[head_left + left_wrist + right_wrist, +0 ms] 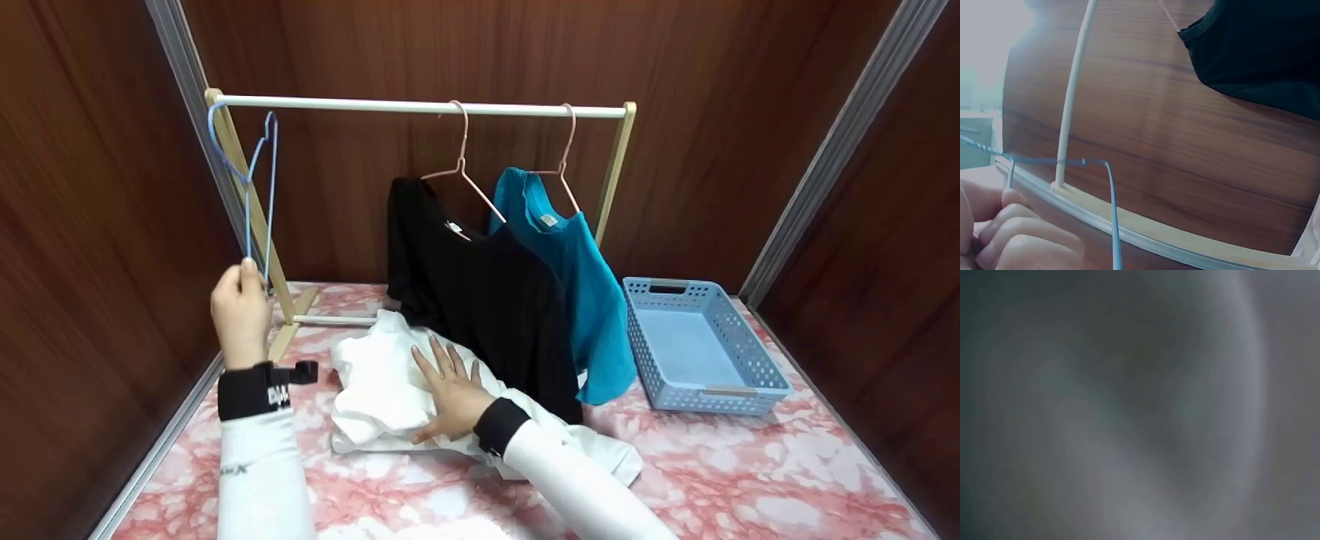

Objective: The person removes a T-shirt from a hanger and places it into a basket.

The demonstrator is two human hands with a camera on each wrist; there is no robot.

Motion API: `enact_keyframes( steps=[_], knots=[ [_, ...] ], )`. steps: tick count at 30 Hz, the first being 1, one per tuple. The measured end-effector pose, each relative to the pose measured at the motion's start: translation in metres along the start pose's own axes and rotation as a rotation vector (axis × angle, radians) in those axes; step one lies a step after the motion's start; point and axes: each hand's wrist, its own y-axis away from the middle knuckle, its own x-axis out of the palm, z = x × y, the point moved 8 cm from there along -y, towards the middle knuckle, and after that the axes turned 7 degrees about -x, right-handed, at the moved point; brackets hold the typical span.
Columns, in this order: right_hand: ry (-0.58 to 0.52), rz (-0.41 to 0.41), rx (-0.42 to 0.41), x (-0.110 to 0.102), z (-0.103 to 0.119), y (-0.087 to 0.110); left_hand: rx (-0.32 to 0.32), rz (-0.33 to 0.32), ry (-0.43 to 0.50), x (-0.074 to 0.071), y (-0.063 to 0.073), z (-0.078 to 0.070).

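Observation:
In the head view my left hand [241, 311] grips a blue clothes hanger [269, 195] by its lower part and holds it upright at the left end of the rack. The hanger's top overlaps the rail there; I cannot tell if they touch. The left wrist view shows curled fingers [1033, 236] beside the blue hanger [1113, 208]. My right hand [456, 397] rests with fingers spread on a crumpled white garment [379, 382] on the table. The right wrist view is a grey blur.
A rack with a white rail [330, 103] carries a black shirt [480, 292] and a blue shirt [600, 322] on pink hangers [568, 150]. A light-blue basket [652, 367] stands to the right on the marbled table [750, 480]. Brown wood-grain panels [862, 262] enclose the sides and back.

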Motion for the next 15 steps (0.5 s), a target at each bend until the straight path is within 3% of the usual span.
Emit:
enact_keyframes(
  steps=[6,15],
  knots=[
    [0.001,0.022,0.069,0.006,-0.010,-0.009,-0.045,0.040,-0.045,0.014,-0.024,-0.010],
    [0.001,0.075,0.180,0.027,-0.027,-0.015,-0.162,0.144,-0.127,0.031,-0.053,-0.014]
  ],
)
